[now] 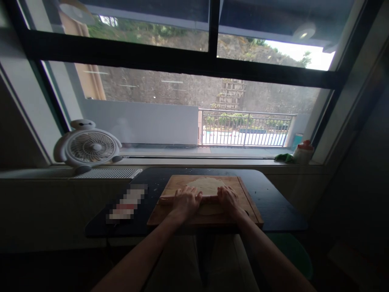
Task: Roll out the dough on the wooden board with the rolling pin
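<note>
A wooden rolling pin (209, 198) lies crosswise over a flat sheet of pale dough (207, 185). My left hand (186, 199) is closed over the pin's left part, and the pin's left end sticks out past it. On the right part of the pin rests my right hand (227, 198), fingers curled round it. The dough spreads out on a wooden board (164, 211), showing both beyond the pin and on the near side of it. Part of the near dough is hidden by my hands and wrists.
The board rests on a dark table (276, 207). A blurred-out item (127, 205) lies on the table's left. On the sill stand a white fan (94, 147), a bottle with an orange top (304, 152) and a green cloth (285, 157). A green stool (291, 251) is at lower right.
</note>
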A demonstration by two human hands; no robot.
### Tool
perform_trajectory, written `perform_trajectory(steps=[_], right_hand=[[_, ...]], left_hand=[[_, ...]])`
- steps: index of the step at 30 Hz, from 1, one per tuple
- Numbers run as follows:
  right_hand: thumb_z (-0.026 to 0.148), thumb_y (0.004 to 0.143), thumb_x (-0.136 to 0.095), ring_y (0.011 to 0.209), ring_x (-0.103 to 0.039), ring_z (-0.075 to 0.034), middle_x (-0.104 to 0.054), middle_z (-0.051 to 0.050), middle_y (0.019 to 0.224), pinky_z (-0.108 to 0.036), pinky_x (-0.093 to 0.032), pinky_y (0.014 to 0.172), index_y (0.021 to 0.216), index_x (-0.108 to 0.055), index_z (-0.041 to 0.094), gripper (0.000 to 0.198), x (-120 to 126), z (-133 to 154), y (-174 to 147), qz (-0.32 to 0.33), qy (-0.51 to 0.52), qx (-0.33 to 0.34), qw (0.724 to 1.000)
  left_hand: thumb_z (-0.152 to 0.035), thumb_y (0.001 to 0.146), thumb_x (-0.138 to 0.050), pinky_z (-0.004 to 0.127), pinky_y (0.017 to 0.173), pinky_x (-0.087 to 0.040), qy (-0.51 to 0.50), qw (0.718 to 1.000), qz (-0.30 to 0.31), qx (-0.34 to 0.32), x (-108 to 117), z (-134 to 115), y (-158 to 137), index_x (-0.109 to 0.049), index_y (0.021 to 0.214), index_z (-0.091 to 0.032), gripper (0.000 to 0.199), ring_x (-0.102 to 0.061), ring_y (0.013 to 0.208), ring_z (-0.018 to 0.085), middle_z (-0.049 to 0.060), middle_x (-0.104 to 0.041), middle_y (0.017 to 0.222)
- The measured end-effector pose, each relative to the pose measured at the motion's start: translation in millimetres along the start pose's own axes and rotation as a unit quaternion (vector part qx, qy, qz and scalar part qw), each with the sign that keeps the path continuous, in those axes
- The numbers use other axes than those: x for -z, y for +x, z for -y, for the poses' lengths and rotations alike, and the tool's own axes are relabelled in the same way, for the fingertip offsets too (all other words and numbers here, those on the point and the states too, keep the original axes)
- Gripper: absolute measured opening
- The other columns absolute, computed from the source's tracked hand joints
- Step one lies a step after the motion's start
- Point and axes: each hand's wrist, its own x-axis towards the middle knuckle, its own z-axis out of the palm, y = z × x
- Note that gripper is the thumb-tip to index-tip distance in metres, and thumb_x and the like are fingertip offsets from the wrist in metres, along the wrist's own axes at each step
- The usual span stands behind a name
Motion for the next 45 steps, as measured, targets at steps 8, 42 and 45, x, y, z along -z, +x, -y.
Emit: perform_trajectory(steps=[8,42,45], right_hand=[[0.029,0.094,-0.028,0.084,-0.052,-0.016,-0.062,-0.004,0.085,-0.026,-0.032,0.078,0.081,-0.056,0.019,0.033,-3,0,7,-0.016,0.001,-0.001,1.0],[0.037,0.093,-0.027,0.073,-0.062,-0.015,-0.068,-0.005,0.078,-0.024,-0.036,0.065,0.077,-0.064,0.021,0.043,17,21,-4,0.023,-0.036,-0.033,0.999],[0.033,0.093,-0.024,0.077,-0.063,-0.017,-0.069,-0.008,0.084,-0.025,-0.038,0.066,0.081,-0.066,0.02,0.046,13,19,23,0.04,-0.046,-0.057,0.996]], left_hand=[[-0.04,0.09,-0.029,0.039,0.089,-0.032,-0.001,1.0,0.024,0.015,0,-1,14,-0.063,0.096,-0.023,0.038,-0.052,0.105,0.023,0.005,-0.064,0.107],[-0.045,0.09,-0.027,0.04,0.087,-0.035,0.017,1.0,-0.017,0.017,-7,-1,-7,-0.051,0.12,-0.023,0.044,-0.048,0.104,0.026,0.009,-0.056,0.112],[-0.043,0.088,-0.03,0.039,0.089,-0.035,0.014,0.998,0.027,0.062,-12,3,26,-0.048,0.122,-0.021,0.044,-0.047,0.108,0.027,0.01,-0.054,0.116]])
